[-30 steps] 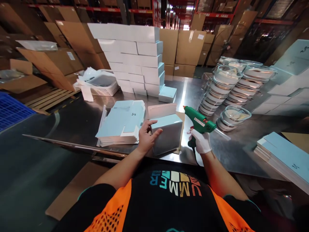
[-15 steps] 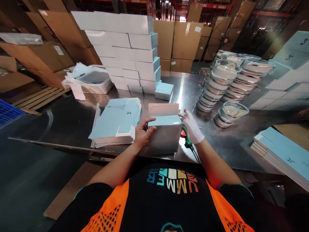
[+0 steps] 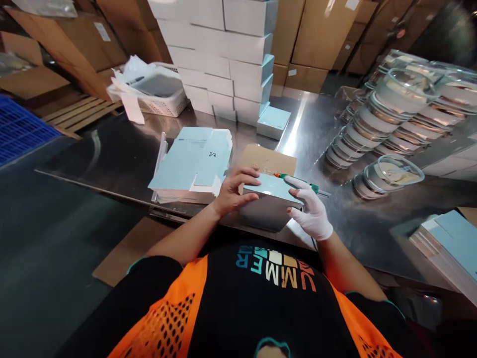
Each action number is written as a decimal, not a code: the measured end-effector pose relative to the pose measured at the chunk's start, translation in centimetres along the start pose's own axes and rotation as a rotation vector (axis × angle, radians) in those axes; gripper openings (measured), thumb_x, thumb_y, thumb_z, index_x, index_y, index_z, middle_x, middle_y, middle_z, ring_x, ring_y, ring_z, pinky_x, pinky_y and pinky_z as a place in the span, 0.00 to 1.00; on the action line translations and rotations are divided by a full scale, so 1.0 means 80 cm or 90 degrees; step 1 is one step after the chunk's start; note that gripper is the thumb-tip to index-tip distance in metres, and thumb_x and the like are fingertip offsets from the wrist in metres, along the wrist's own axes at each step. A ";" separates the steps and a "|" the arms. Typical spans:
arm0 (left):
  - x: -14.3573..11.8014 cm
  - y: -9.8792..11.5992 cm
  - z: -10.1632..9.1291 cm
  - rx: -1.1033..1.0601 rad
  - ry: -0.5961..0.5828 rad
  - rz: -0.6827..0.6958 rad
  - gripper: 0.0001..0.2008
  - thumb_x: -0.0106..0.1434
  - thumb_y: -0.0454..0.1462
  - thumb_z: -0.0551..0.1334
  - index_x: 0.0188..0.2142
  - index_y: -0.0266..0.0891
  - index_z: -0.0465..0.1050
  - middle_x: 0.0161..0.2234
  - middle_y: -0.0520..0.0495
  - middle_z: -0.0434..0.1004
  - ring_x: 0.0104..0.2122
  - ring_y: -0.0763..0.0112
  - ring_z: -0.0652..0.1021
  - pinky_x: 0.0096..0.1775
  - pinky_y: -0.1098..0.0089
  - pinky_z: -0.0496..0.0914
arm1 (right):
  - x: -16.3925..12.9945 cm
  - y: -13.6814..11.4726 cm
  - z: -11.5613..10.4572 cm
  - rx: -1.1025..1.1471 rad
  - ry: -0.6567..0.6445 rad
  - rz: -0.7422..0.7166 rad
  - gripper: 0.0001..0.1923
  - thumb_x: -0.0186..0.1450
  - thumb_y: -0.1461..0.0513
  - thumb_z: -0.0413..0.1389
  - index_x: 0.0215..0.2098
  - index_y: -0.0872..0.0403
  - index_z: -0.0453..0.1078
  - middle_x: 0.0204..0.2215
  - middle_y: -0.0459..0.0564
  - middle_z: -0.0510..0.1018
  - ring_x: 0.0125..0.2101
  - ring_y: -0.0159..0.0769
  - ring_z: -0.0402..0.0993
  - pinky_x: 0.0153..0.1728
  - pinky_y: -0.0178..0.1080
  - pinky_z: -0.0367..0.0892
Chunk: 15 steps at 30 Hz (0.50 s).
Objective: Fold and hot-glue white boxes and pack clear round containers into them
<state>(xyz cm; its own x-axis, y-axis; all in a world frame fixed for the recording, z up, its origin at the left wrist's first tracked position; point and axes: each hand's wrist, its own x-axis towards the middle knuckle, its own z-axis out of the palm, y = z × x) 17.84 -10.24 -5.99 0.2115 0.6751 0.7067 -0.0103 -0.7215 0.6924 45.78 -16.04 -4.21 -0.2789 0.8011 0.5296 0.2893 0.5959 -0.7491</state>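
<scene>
A small light-blue and white carton (image 3: 274, 211) stands near the table's front edge, its blue top (image 3: 275, 186) facing up. At its left end, my bare left hand (image 3: 238, 191) is closed on it, fingers over the top and thumb at the near edge. My right hand (image 3: 311, 211), in a white glove with some bare fingertips, grips the right end. Just behind the carton lies what looks like a green glue gun (image 3: 315, 188) with an orange tip, partly covered by my right fingers. A brown cardboard piece (image 3: 266, 156) with pale blobs lies behind that.
Flat light-blue cartons (image 3: 190, 154) are stacked to the left. A wall of white boxes (image 3: 219, 64) rises behind, with one small box (image 3: 274, 122) beside it. Clear lidded containers (image 3: 372, 119) stand in stacks at right. A white basket (image 3: 164, 99) sits back left.
The carton has tipped toward me, and the flap standing behind it no longer shows. My right hand has moved from beside the carton onto its right end. The view has shifted.
</scene>
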 end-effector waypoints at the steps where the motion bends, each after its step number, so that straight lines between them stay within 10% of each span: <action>1: 0.004 0.002 -0.004 0.003 -0.040 0.032 0.22 0.67 0.60 0.73 0.43 0.46 0.85 0.47 0.39 0.88 0.63 0.47 0.83 0.67 0.42 0.74 | -0.003 0.000 0.004 -0.002 0.010 -0.020 0.18 0.75 0.44 0.65 0.53 0.47 0.76 0.68 0.62 0.78 0.70 0.53 0.74 0.70 0.65 0.69; 10: 0.023 0.017 -0.027 0.009 -0.171 0.223 0.15 0.73 0.40 0.73 0.58 0.46 0.86 0.50 0.39 0.92 0.60 0.55 0.87 0.59 0.55 0.82 | -0.007 0.007 0.009 0.017 0.002 -0.166 0.21 0.79 0.60 0.61 0.67 0.36 0.76 0.67 0.52 0.80 0.69 0.48 0.76 0.70 0.61 0.73; 15: 0.023 0.037 -0.050 0.128 -0.327 0.227 0.24 0.72 0.49 0.73 0.64 0.47 0.82 0.61 0.35 0.87 0.58 0.54 0.87 0.60 0.52 0.81 | -0.029 0.023 0.030 -0.026 -0.026 -0.042 0.59 0.70 0.49 0.71 0.87 0.44 0.41 0.84 0.61 0.51 0.81 0.57 0.54 0.79 0.62 0.59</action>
<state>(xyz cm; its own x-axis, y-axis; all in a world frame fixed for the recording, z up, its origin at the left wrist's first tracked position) 14.32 -10.56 -2.09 0.6690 0.2663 0.6939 0.0059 -0.9355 0.3533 44.77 -16.95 -7.82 -0.3357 0.7579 0.5594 0.3063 0.6494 -0.6960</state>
